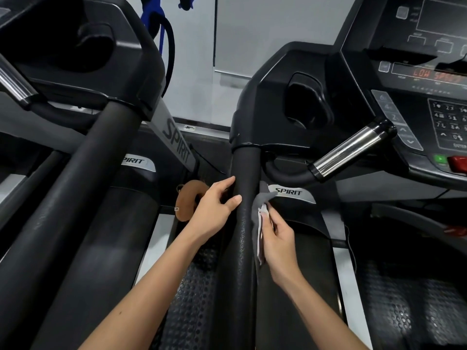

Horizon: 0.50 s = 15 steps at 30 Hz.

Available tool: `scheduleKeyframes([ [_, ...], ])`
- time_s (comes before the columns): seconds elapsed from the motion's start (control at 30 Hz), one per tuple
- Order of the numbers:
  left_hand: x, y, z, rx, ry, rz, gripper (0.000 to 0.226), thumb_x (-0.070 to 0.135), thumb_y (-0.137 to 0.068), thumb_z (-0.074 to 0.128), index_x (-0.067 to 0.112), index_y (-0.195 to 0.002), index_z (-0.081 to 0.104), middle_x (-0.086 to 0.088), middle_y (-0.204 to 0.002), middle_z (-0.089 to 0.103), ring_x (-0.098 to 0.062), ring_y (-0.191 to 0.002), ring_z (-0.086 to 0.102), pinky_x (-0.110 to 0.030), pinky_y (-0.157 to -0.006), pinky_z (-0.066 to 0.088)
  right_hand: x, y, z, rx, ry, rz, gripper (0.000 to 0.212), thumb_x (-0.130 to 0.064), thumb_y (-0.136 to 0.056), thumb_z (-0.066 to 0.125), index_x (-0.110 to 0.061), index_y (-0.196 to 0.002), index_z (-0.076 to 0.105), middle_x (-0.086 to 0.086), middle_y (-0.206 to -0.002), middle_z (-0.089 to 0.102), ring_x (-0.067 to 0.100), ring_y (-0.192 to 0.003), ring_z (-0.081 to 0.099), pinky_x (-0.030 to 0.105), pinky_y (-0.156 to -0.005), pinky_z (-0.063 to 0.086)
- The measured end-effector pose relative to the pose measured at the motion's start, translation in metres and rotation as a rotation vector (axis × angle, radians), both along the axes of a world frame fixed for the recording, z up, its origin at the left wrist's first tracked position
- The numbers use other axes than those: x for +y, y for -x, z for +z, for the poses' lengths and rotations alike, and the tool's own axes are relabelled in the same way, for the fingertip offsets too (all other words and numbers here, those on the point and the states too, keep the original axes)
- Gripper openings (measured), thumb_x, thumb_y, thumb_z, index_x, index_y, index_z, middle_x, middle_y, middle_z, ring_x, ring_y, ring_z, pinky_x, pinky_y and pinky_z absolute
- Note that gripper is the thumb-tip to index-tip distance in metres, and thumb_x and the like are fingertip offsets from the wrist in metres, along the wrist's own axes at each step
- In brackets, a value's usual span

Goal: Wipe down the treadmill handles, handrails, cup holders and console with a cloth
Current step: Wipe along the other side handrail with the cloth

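A black padded handrail [243, 236] of the right-hand treadmill runs up the middle of the view. My left hand [214, 205] grips it from the left, thumb over the top and fingers curled round its far side. My right hand [278, 238] holds a grey cloth [260, 210] pressed against the right side of the same handrail. Above the rail sits a cup holder [307, 102]. The chrome pulse handle [351, 149] and the console [434, 79] with its lit red display are to the right.
A second treadmill's handrail [75, 188] and cup holder [94, 44] fill the left. A brown item [187, 200] lies on the floor between the machines. Blue bands [154, 18] hang on the white wall behind. The red stop button [458, 162] is at the right edge.
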<state>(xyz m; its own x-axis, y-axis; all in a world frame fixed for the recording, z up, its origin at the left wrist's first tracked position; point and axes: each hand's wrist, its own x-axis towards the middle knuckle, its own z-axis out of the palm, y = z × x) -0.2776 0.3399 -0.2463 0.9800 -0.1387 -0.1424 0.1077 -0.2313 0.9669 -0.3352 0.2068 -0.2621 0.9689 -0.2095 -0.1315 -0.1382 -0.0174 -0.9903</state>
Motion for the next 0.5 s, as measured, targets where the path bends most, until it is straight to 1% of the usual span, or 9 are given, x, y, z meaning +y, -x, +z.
scheduleKeyframes([
  [0.07, 0.0, -0.001, 0.0, -0.009, -0.013, 0.003, 0.052, 0.014, -0.092, 0.057, 0.018, -0.14, 0.039, 0.007, -0.138, 0.043, -0.004, -0.126, 0.038, -0.021, -0.103, 0.031, 0.002, -0.013, 0.01, -0.084, 0.159, 0.03, 0.037, -0.017, -0.096, 0.048, -0.019, -0.133, 0.048, -0.01, -0.128, 0.051, -0.014, -0.114, 0.046, 0.004, -0.099, 0.032],
  [0.13, -0.001, -0.001, -0.001, -0.021, -0.024, 0.002, 0.051, 0.014, -0.092, 0.057, 0.017, -0.14, 0.04, 0.006, -0.138, 0.044, -0.006, -0.128, 0.039, -0.021, -0.103, 0.032, 0.005, -0.036, 0.015, -0.104, 0.255, 0.071, 0.043, -0.019, -0.097, 0.046, -0.017, -0.139, 0.04, -0.013, -0.133, 0.041, -0.014, -0.118, 0.038, -0.002, -0.097, 0.025],
  [0.17, -0.001, 0.0, -0.001, -0.02, -0.026, 0.0, 0.051, 0.014, -0.092, 0.056, 0.017, -0.14, 0.04, 0.006, -0.138, 0.044, -0.005, -0.127, 0.039, -0.02, -0.102, 0.031, 0.005, -0.048, 0.017, -0.089, 0.231, 0.07, 0.044, -0.022, -0.098, 0.043, -0.018, -0.141, 0.037, -0.011, -0.136, 0.04, -0.008, -0.123, 0.036, 0.003, -0.102, 0.025],
  [0.2, 0.0, 0.001, 0.0, -0.015, -0.02, 0.0, 0.051, 0.014, -0.092, 0.056, 0.017, -0.14, 0.039, 0.006, -0.139, 0.043, -0.003, -0.126, 0.038, -0.02, -0.103, 0.03, 0.004, -0.058, 0.016, -0.052, 0.169, 0.058, 0.042, -0.027, -0.099, 0.041, -0.02, -0.14, 0.038, -0.009, -0.139, 0.042, -0.002, -0.126, 0.037, 0.012, -0.108, 0.028],
  [0.27, 0.0, 0.001, -0.001, 0.001, -0.011, 0.0, 0.052, 0.014, -0.092, 0.056, 0.019, -0.141, 0.038, 0.007, -0.14, 0.042, -0.001, -0.125, 0.035, -0.02, -0.104, 0.029, 0.002, -0.068, 0.009, 0.048, 0.014, 0.038, 0.036, -0.033, -0.1, 0.036, -0.02, -0.129, 0.052, -0.001, -0.129, 0.058, 0.011, -0.121, 0.052, 0.033, -0.108, 0.038],
  [0.33, 0.0, 0.001, -0.001, 0.006, -0.006, -0.004, 0.053, 0.014, -0.092, 0.056, 0.02, -0.141, 0.037, 0.008, -0.141, 0.041, 0.0, -0.125, 0.034, -0.02, -0.104, 0.028, 0.004, -0.057, 0.007, 0.103, -0.027, 0.013, 0.032, -0.03, -0.1, 0.034, -0.017, -0.115, 0.06, 0.002, -0.114, 0.066, 0.017, -0.113, 0.059, 0.038, -0.103, 0.043],
  [0.37, 0.001, 0.001, -0.001, 0.01, -0.001, -0.005, 0.053, 0.015, -0.092, 0.056, 0.02, -0.141, 0.037, 0.008, -0.141, 0.041, -0.001, -0.127, 0.035, -0.021, -0.105, 0.028, 0.005, -0.046, 0.007, 0.097, -0.01, 0.001, 0.032, -0.028, -0.101, 0.034, -0.018, -0.117, 0.059, 0.0, -0.116, 0.065, 0.013, -0.114, 0.058, 0.033, -0.104, 0.042],
  [0.43, 0.001, -0.001, -0.002, 0.014, 0.0, -0.007, 0.053, 0.015, -0.092, 0.057, 0.019, -0.141, 0.038, 0.007, -0.14, 0.042, -0.005, -0.13, 0.037, -0.025, -0.108, 0.031, 0.007, -0.019, 0.007, 0.015, 0.074, -0.006, 0.034, -0.024, -0.1, 0.036, -0.017, -0.13, 0.052, -0.007, -0.128, 0.056, -0.004, -0.119, 0.049, 0.014, -0.104, 0.035],
  [0.5, 0.001, -0.002, -0.003, -0.008, -0.028, -0.001, 0.053, 0.013, -0.091, 0.058, 0.017, -0.14, 0.04, 0.005, -0.138, 0.045, -0.008, -0.128, 0.042, -0.027, -0.108, 0.033, 0.009, -0.004, 0.009, -0.101, 0.214, 0.007, 0.038, -0.016, -0.098, 0.041, -0.012, -0.136, 0.044, -0.009, -0.132, 0.047, -0.022, -0.114, 0.039, -0.002, -0.096, 0.028],
])
